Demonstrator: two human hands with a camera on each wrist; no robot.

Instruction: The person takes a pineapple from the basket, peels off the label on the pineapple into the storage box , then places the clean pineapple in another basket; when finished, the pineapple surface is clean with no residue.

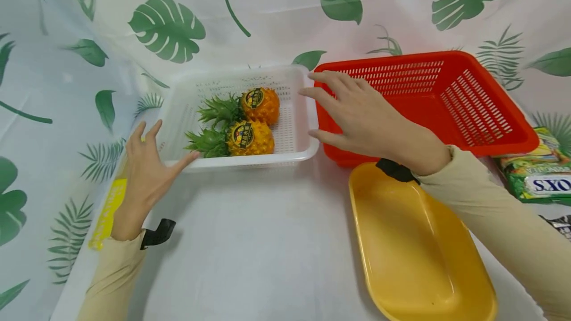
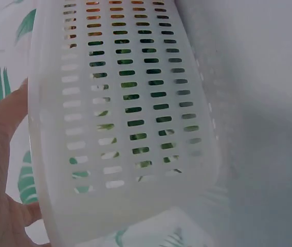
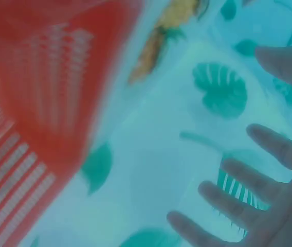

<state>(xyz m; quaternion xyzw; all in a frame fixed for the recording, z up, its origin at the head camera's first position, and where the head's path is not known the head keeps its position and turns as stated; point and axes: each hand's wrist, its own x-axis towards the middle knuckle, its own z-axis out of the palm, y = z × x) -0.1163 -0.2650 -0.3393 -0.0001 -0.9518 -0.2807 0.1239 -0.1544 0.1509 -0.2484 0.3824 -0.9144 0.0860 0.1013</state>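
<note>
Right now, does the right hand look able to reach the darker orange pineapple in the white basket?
Probably yes: the right hand is by the open-topped white basket, and nothing covers the darker orange pineapple; only the rim needs clearing.

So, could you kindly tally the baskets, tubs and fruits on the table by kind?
Baskets: 2, a white basket and a red basket
Yellow tub: 1
Leafy-topped fruits: 2
Total: 5
</note>
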